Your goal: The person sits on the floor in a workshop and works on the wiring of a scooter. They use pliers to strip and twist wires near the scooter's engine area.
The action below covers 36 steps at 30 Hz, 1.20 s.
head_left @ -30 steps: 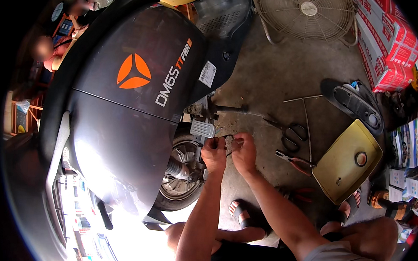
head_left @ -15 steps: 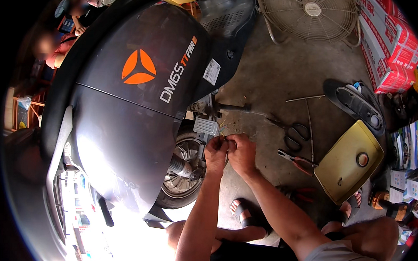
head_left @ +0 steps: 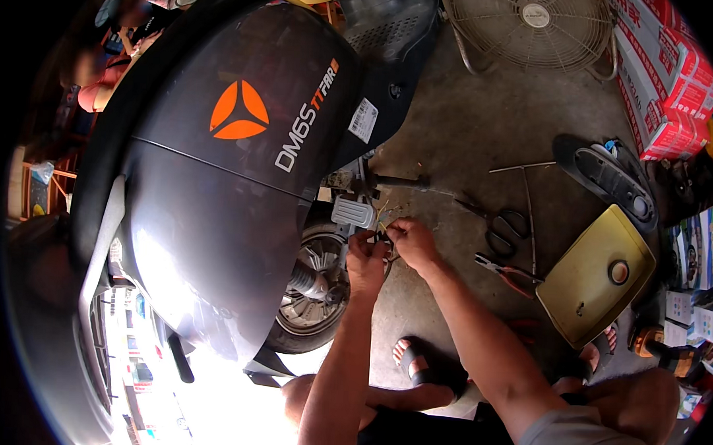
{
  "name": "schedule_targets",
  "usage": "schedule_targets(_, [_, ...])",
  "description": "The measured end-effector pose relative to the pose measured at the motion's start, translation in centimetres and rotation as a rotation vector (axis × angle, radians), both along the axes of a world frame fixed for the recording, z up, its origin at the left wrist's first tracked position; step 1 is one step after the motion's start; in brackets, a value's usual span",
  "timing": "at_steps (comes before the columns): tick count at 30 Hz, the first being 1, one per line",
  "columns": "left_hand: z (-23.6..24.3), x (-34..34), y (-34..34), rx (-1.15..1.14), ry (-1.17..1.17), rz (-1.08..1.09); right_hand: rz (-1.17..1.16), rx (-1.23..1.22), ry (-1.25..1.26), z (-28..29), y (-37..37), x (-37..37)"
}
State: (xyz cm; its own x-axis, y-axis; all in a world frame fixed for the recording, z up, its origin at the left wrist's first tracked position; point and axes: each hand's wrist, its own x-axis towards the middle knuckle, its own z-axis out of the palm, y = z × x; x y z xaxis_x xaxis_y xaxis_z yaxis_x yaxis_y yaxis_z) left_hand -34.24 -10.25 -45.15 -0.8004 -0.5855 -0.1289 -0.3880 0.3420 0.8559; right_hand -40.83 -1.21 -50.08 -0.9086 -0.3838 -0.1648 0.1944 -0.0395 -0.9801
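Beside the rear wheel (head_left: pixel 313 300) of a dark grey scooter (head_left: pixel 215 176), both my hands work at a small bundle of thin wires (head_left: pixel 383 224). My left hand (head_left: pixel 366 264) is closed in a pinch on the dark part of the bundle, just below the ribbed grey footrest (head_left: pixel 354 214). A little to its right, my right hand (head_left: pixel 413 244) pinches by the fingertips at a thin yellowish wire. Loose wire ends stick up between the hands. The fingers hide where the wires join.
On the concrete floor to the right lie black scissors (head_left: pixel 506 233), red-handled pliers (head_left: pixel 507 274), a T-handled wrench (head_left: pixel 529 214) and a yellow tray (head_left: pixel 601 273) holding a tape roll (head_left: pixel 618 271). A dark plastic cover (head_left: pixel 609 179), a fan (head_left: pixel 532 27) and red-and-white boxes (head_left: pixel 673 85) stand farther off.
My right hand has drawn slightly away from my left, opening a small gap in which the wires show. The left hand stays almost in place, its fingers shifted a little.
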Motion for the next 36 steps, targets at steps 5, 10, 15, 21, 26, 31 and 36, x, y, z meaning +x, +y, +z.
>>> schedule_targets(5, [0.0,0.0,-0.5,-0.136,-0.053,-0.083,0.208,-0.332,-0.226,-1.1,0.8,-0.9])
schedule_targets(10, [0.3,-0.3,-0.4,0.057,-0.047,-0.125,0.264,-0.449,-0.321,-1.1,1.4,-1.1])
schedule_targets(15, [1.3,-0.4,-0.3,0.263,-0.092,-0.101,0.094,-0.378,-0.216,-0.6,1.6,-0.2])
schedule_targets(21, [0.4,-0.3,-1.4,0.321,-0.035,-0.142,-0.085,-0.214,-0.004,0.0,0.9,0.8])
schedule_targets(26, [1.1,-0.3,-0.8,0.440,0.075,-0.098,-0.136,0.003,0.154,2.1,1.2,1.9])
schedule_targets(31, [1.2,0.0,-2.0,0.460,0.041,-0.163,-0.203,0.022,0.133,1.5,0.6,2.0])
schedule_targets(36, [2.4,-0.6,-0.4,0.546,0.031,-0.109,-0.156,-0.118,0.006,-1.1,0.7,1.3])
